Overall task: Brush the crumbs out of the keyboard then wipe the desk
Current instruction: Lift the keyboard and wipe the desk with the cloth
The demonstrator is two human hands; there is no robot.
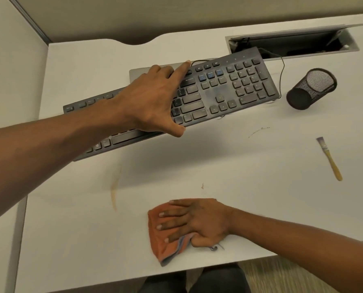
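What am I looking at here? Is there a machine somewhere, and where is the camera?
There is no machine here. These are a person's two bare hands, seen from one wide-angle camera worn on the head, which looks down at a white desk. The left hand spans a black keyboard and grips it, with the thumb at its near edge and the forefinger at its far edge. The shadow beneath suggests the keyboard is lifted off the desk. The right hand presses an orange cloth onto the desk with straight fingers, and the thumb seems to pinch a fold. On the right are a small brush with a wooden handle, lying untouched, and a black mesh pen cup. A few crumbs lie near the keyboard's right end. At the back, a cable hatch stands open.
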